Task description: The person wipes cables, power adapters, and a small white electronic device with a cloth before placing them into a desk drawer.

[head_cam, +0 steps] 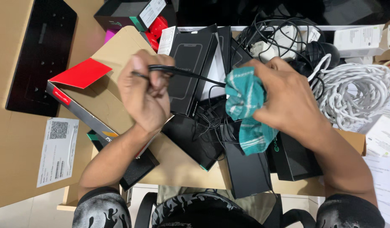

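My left hand (145, 90) is fisted, fingers clamped on a black cable (190, 75). The cable runs right from the fist and goes into the cloth (245, 107), where its far end is hidden. My right hand (288, 101) is closed on that teal checked cloth, bunched around the cable; the fingertips are buried in the folds and not visible. The cloth's lower end hangs free below the hand.

Under both hands: black boxes (193, 71), overlapping. I count at least five, though the edges merge and the hands cover some. Thin black wires (207, 120) tangle across them; I cannot count them.

Left: one open cardboard box (114, 63) with a red flap, partly under my left forearm. One white label sheet (57, 150) lies near left. One flat black panel (40, 57) lies far left, cut off at the top.

Right: one coil of white cable (355, 99), with loose papers (383, 139) beside it, cut off by the edge. Far: one white box (362, 40), plus red items (157, 27), mostly hidden.
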